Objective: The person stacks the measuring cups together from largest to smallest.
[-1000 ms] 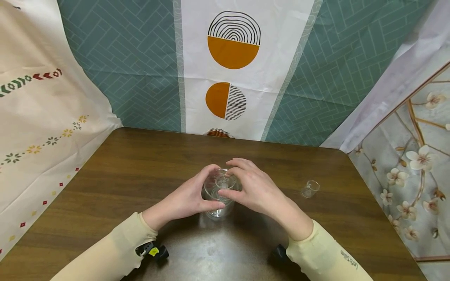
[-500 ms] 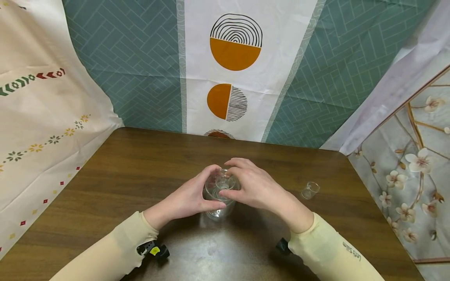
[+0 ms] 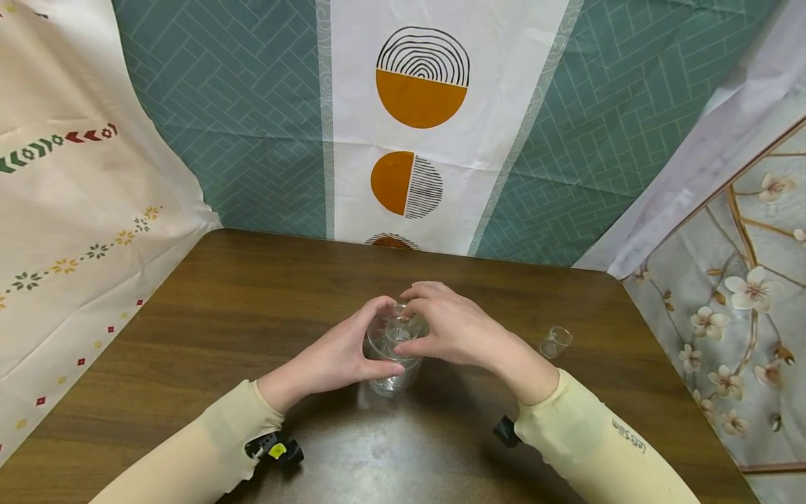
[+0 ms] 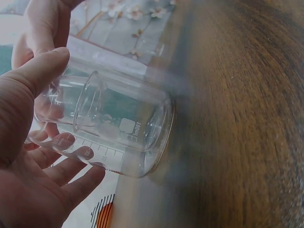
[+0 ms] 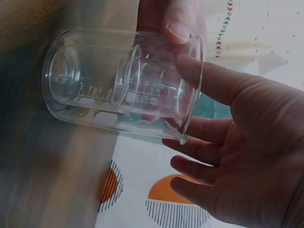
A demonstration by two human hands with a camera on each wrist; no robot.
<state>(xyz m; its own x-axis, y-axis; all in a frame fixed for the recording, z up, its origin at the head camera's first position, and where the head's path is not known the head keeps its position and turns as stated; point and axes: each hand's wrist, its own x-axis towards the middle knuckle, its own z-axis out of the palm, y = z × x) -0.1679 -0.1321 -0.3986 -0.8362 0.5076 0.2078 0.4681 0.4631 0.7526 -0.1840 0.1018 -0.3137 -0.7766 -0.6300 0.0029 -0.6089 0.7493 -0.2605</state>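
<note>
In the head view my left hand point(image 3: 343, 350) curls round a large clear glass beaker point(image 3: 392, 381) standing on the brown table. A middle-sized beaker point(image 5: 122, 90) sits inside it, seen through the glass in both wrist views. My right hand point(image 3: 450, 325) pinches a smaller graduated beaker point(image 5: 154, 88) at the large beaker's mouth, thumb reaching inside the rim. That small beaker's lower end is right at the middle beaker's rim point(image 4: 81, 102). The other right fingers extend outside, beside the spout. Far right lies a tiny glass beaker point(image 3: 555, 341), apart from both hands.
The wooden table point(image 3: 264, 280) runs back to a green and white patterned cloth point(image 3: 252, 140). Cream cloth point(image 3: 75, 196) hangs at left and flowered cloth point(image 3: 737, 315) at right. Both sleeved wrists carry black camera mounts.
My right thumb and fingers have dipped slightly into the large beaker, lowering the small beaker a little. My left hand has kept its hold. The head view has shifted slightly.
</note>
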